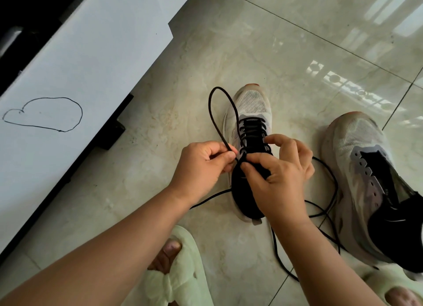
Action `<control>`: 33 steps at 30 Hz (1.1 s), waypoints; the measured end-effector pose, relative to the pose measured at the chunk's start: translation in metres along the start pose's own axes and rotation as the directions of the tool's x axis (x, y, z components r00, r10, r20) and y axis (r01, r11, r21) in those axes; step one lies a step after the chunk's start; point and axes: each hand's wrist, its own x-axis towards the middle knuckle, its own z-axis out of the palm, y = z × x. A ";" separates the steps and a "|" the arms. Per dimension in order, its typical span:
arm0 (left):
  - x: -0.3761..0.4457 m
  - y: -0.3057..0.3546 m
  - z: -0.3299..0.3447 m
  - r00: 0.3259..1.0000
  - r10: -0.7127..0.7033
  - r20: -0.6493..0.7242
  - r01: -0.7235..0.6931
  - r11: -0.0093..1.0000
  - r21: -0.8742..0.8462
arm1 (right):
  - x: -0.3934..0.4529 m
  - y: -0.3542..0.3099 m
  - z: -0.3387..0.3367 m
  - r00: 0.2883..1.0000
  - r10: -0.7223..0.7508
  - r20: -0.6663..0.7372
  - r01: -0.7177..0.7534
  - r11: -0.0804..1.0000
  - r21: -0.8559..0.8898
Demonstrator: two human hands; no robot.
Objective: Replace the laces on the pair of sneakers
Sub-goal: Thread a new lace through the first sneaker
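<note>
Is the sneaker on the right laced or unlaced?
Unlaced: the right-hand sneaker shows bare eyelets and an open tongue, while the sneaker being worked on has black lace crossing it.

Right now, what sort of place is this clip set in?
Probably a room in a home. The floor is glossy marble-look tile, the person wears fluffy green slippers, and a white board with a pen doodle leans at the left. Both hands work on a sneaker on the floor.
</note>
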 end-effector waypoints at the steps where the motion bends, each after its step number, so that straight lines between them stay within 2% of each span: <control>1: 0.000 0.000 0.001 1.000 0.001 -0.006 -0.001 1.000 -0.009 | 0.000 0.000 0.000 1.000 0.002 -0.002 -0.002 1.000 0.001; 9: -0.007 -0.013 0.012 0.992 -0.043 -0.121 0.027 0.991 -0.129 | -0.001 0.000 0.008 1.000 0.023 0.002 -0.023 1.000 0.019; 13: -0.011 -0.019 0.020 0.966 -0.205 -0.159 0.148 0.939 -0.309 | -0.001 0.002 0.009 0.999 -0.007 0.035 0.005 0.999 0.036; 15: -0.011 -0.020 0.020 0.977 -0.138 -0.164 0.099 0.968 -0.229 | -0.002 0.003 0.009 0.998 -0.032 0.045 0.030 0.999 0.037; 18: -0.010 -0.017 0.016 0.984 0.070 -0.165 -0.064 0.997 0.038 | -0.003 0.003 0.009 0.998 -0.047 0.039 0.046 0.999 0.012; 20: -0.011 -0.016 0.014 0.965 0.235 -0.118 -0.202 0.949 0.242 | -0.004 0.002 0.009 0.998 -0.060 0.029 0.061 0.998 -0.020; 22: -0.015 -0.015 0.012 0.938 0.346 -0.018 -0.315 0.874 0.371 | -0.004 0.002 0.007 0.998 -0.068 0.007 0.068 0.996 -0.049; 24: -0.017 -0.014 0.011 0.936 0.345 0.065 -0.341 0.850 0.403 | -0.004 0.001 0.007 0.998 -0.069 -0.015 0.068 0.996 -0.063; 26: -0.017 -0.015 0.011 0.941 0.329 0.079 -0.331 0.842 0.427 | -0.003 0.001 0.008 0.997 -0.073 -0.021 0.071 0.995 -0.075; 33: -0.018 -0.021 0.020 0.958 0.264 -0.116 -0.197 0.892 0.406 | -0.002 -0.003 -0.007 0.995 -0.097 0.029 0.099 0.993 -0.059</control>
